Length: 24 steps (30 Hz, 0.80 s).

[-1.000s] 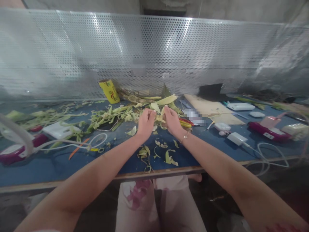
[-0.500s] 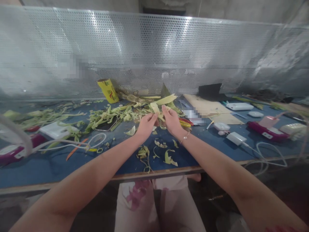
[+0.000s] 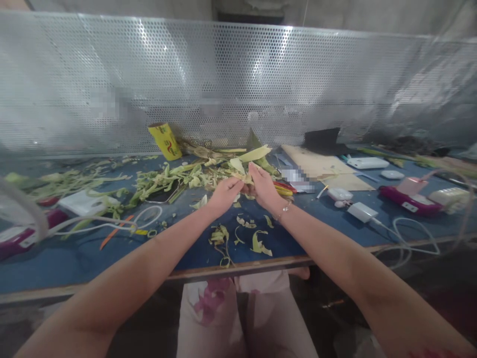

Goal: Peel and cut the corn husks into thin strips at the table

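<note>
Above the middle of the blue table, my left hand [image 3: 226,195] is closed, its thumb and fingers pinching a pale yellow-green leaf piece [image 3: 237,165]. Close beside it, my right hand [image 3: 265,186] pinches the same piece; my fingers hide much of it. A longer pale leaf [image 3: 255,154] lies just behind both hands. To the left spreads a heap of twisted green leaf strips [image 3: 186,174], partly over a dark phone [image 3: 160,195]. Red and yellow tool handles [image 3: 285,190] show beside my right hand. Torn leaf scraps [image 3: 260,243] lie nearer the front edge.
A yellow cardboard tube [image 3: 165,141] leans near the perforated metal screen [image 3: 208,59]. At right are brown card sheets [image 3: 313,161], a white charger [image 3: 362,212] with a looped cable, and a purple power strip [image 3: 410,200]. Another purple strip [image 3: 22,236] and cables sit at left.
My left fingers have closed in slightly nearer my right hand around the leaf piece. The whole view has shifted a little; the things on the table stay put.
</note>
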Tool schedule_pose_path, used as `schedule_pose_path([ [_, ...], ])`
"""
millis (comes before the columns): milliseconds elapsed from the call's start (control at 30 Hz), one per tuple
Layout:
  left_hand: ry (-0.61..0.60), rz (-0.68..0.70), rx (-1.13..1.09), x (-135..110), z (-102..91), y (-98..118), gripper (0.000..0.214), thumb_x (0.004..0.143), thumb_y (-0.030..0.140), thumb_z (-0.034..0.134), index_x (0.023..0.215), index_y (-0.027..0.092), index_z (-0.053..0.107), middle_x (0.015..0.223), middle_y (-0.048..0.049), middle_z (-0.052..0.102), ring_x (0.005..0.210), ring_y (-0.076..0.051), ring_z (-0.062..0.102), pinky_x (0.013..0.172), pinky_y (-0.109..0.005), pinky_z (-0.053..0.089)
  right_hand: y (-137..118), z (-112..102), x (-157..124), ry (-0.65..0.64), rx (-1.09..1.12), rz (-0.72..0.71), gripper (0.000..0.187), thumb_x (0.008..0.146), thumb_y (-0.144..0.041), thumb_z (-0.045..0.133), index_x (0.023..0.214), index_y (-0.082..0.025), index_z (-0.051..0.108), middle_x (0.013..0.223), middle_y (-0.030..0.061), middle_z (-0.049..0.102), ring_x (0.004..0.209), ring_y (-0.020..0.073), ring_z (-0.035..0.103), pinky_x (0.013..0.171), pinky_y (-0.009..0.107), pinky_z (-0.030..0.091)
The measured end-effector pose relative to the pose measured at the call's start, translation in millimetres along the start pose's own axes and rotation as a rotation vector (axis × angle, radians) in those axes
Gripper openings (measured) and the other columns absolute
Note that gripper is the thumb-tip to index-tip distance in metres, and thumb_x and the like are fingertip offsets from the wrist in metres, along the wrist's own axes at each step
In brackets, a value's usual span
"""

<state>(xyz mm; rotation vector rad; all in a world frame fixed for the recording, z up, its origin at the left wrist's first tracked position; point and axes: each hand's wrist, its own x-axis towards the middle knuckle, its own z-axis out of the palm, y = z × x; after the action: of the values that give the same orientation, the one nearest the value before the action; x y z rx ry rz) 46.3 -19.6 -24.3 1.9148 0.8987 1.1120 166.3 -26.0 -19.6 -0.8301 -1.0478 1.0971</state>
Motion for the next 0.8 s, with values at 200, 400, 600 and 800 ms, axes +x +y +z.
schedule_pose_path([
  [200,-0.008,0.069,0.096,-2,-2.2,6,0.030,0.076,0.035,0.049,0.053,0.017,0.054,0.055,0.0002,0.052,0.058,-0.012,0.048,0.059,-0.024,0.040,-1,1,-1,-0.005,0.023,0.026,0.048,0.069,-0.065,0.055,0.063,-0.022,0.034,0.041,-0.0096,0.032,0.033,0.0055,0.029,0.033,0.021,0.022],
  [400,0.065,-0.013,-0.111,-1,3.9,-2,0.037,0.075,0.040,0.050,0.048,0.018,0.039,0.051,0.0010,0.045,0.055,-0.011,0.045,0.057,-0.025,0.040,1,-8,4,-0.098,-0.095,-0.018,0.047,0.072,-0.066,0.050,0.063,-0.023,0.036,0.043,-0.0090,0.034,0.033,0.0063,0.030,0.034,0.022,0.022],
  [600,0.139,-0.064,-0.205,5,-3.8,-9,0.034,0.071,0.037,0.054,0.047,0.018,0.041,0.052,0.0006,0.048,0.056,-0.011,0.048,0.062,-0.026,0.042,-5,-17,8,-0.056,-0.343,-0.212,0.031,0.073,-0.048,0.059,0.067,-0.020,0.047,0.058,-0.0061,0.047,0.053,0.0077,0.045,0.050,0.022,0.037],
  [800,0.161,-0.055,-0.228,7,-8.4,-11,0.033,0.070,0.037,0.056,0.048,0.017,0.043,0.050,0.0018,0.045,0.055,-0.011,0.046,0.061,-0.026,0.041,1,-16,9,-0.216,-0.043,0.115,0.032,0.061,-0.043,0.070,0.069,-0.019,0.051,0.061,-0.0050,0.054,0.059,0.0100,0.053,0.054,0.023,0.042],
])
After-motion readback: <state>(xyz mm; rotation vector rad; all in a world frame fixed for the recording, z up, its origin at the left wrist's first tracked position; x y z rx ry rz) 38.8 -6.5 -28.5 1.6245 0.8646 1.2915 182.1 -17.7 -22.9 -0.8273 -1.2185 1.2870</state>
